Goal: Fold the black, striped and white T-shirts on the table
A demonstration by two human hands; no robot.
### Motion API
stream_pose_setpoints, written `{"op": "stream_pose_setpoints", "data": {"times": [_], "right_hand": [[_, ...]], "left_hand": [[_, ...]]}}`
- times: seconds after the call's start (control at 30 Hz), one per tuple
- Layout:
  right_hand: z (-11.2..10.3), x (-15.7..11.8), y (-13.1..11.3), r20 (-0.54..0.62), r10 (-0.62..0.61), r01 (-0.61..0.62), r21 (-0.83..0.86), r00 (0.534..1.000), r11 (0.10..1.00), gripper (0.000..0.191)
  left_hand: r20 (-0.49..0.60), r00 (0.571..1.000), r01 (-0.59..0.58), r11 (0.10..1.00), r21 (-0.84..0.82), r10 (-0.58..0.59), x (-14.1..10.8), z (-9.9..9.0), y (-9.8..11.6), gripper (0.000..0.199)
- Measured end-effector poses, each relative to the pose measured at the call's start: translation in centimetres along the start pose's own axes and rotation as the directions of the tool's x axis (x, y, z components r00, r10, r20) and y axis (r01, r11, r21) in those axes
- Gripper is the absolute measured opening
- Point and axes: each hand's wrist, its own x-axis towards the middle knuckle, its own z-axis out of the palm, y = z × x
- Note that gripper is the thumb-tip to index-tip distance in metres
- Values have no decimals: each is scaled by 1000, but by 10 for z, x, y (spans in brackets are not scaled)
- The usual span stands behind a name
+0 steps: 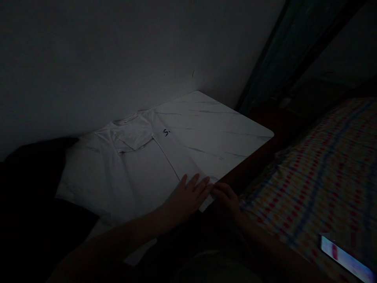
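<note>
A white shirt [147, 173] lies spread on the table, its neck end toward the wall and one side folded inward in a long strip. A small dark mark like an "S" shows on that strip. My left hand [188, 194] rests flat on the shirt near its lower right part, fingers stretched out. Beside it, at the table's front edge, my right hand [228, 198] has its fingers bent around the shirt's lower corner. The dim light hides the exact grip of its fingertips.
The white table [226, 129] with streaked veining stands against a grey wall [132, 51]. Dark cloth [32, 169] lies at the left. On the right is a bed with a checked, patterned cover [309, 184], and a phone with a lit screen [346, 259] lies on it.
</note>
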Motion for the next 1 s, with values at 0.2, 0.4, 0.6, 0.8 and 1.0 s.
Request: {"op": "stream_pose_setpoints", "data": {"times": [0.2, 0.4, 0.6, 0.8, 1.0], "right_hand": [[-10, 14, -12, -90, 110, -105, 61, 990, 993, 23], [-10, 23, -10, 100, 141, -147, 53, 985, 988, 25], [-30, 22, 6, 270, -109, 59, 184, 957, 981, 33], [-51, 81, 24, 386, -352, 272, 247, 853, 930, 45], [59, 205, 16, 550, -455, 404, 221, 700, 888, 50]], "left_hand": [[-73, 997, 25, 989, -143, -36, -1, -3, -2, 73], [-7, 998, -55, 971, -234, 55, -7, -4, -9, 77], [-17, 985, -172, 959, -223, 173, -41, -9, -10, 53], [-50, 992, 111, 986, -120, -118, -113, -21, -81, 53], [-202, 689, 717, 695, 50, -696, -164, 9, -219, 57]]}}
